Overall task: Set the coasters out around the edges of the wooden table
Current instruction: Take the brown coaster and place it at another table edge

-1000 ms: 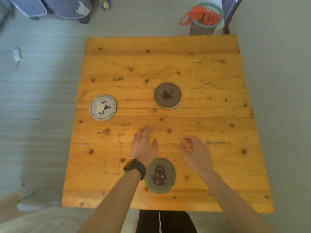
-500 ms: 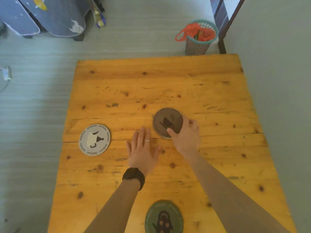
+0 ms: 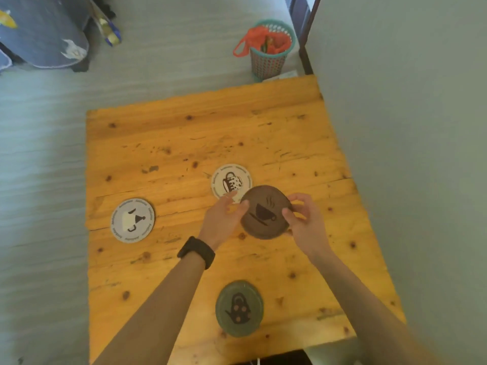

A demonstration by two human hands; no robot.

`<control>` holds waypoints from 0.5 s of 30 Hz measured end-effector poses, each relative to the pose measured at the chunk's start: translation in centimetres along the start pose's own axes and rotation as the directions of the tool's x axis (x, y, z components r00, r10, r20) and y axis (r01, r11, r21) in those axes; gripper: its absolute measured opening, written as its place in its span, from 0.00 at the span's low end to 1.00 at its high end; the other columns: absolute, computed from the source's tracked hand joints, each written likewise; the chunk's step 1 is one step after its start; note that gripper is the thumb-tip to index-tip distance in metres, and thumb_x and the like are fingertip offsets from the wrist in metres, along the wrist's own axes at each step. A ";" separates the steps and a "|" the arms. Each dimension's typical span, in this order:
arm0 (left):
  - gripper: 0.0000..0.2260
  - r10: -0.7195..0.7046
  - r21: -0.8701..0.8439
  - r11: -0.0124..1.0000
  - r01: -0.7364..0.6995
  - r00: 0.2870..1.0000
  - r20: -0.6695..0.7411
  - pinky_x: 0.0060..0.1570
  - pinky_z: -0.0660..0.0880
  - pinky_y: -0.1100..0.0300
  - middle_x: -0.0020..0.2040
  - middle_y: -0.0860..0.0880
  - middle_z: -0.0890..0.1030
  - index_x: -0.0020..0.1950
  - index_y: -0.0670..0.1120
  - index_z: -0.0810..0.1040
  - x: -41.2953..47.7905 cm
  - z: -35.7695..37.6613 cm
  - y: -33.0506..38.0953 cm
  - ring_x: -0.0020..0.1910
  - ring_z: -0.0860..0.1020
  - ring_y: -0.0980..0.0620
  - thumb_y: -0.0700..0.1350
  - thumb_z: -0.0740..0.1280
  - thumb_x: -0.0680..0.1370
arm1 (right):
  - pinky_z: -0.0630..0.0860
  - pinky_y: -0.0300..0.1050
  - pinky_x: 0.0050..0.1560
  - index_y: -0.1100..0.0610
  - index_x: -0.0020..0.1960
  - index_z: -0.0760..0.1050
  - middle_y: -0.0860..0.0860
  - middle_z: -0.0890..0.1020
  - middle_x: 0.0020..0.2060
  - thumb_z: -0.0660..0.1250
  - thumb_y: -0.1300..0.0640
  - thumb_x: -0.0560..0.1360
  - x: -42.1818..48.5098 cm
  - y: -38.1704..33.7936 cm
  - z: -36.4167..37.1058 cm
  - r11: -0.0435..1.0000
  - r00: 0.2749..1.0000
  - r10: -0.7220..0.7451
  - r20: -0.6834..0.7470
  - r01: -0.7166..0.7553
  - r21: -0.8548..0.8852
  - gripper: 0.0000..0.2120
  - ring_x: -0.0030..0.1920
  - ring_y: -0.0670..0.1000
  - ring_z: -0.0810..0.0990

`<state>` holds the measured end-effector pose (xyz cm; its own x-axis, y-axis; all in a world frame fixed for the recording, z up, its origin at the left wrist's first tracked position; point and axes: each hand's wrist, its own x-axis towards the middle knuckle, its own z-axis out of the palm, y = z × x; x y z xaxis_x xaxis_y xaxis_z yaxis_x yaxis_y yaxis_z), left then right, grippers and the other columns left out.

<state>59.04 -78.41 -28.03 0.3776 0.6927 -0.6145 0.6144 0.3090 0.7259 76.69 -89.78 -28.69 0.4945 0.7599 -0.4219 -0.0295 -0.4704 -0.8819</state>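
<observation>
Lifted: brown coaster (image 3: 264, 212) | left hand (image 3: 222, 219), right hand (image 3: 303, 222) both grasping it | cream coaster (image 3: 230, 181) uncovered

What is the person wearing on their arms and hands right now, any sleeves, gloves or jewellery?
Both forearms are bare, with no sleeves in view and no gloves. The left hand has a black watch with a wide dark band strapped round its wrist. The right hand and its wrist show nothing worn. A ring cannot be made out on either hand in this blurred frame.

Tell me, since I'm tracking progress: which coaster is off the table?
The brown cup coaster, held by both hands; the other three lie flat.
</observation>
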 end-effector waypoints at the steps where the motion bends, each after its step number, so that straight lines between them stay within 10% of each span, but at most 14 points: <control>1: 0.26 -0.012 -0.031 0.999 0.015 0.996 0.087 0.54 0.73 0.56 0.65 0.51 0.76 0.73 0.54 0.67 -1.3 1.5 1.6 0.59 0.77 0.52 0.61 0.65 0.77 | 0.83 0.61 0.37 0.43 0.54 0.75 0.55 0.82 0.53 0.67 0.58 0.80 -2.0 0.1 -2.3 0.999 0.999 0.041 -0.009 -0.040 0.032 0.10 0.46 0.54 0.85; 8: 0.11 -0.079 -0.111 0.986 0.122 0.939 0.336 0.31 0.76 0.62 0.45 0.47 0.83 0.59 0.44 0.78 -9.5 15.5 9.6 0.35 0.80 0.55 0.48 0.67 0.79 | 0.81 0.51 0.39 0.37 0.53 0.79 0.44 0.86 0.46 0.71 0.52 0.77 -13.5 0.3 -18.0 0.974 0.952 0.207 -0.227 -0.178 0.139 0.10 0.45 0.47 0.85; 15: 0.11 -0.122 -0.156 0.971 0.179 0.939 0.320 0.30 0.76 0.65 0.45 0.49 0.83 0.61 0.44 0.76 -12.3 30.3 14.8 0.32 0.80 0.58 0.47 0.66 0.80 | 0.82 0.60 0.43 0.44 0.61 0.75 0.47 0.87 0.44 0.71 0.54 0.76 -14.5 4.6 -32.8 0.967 0.956 0.246 -0.161 -0.230 0.112 0.15 0.44 0.49 0.86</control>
<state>84.51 -102.08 -19.06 0.5016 0.4044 -0.7647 0.5565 0.5259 0.6432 97.88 -117.70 -19.78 0.6055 0.5385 -0.5860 -0.2391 -0.5792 -0.7793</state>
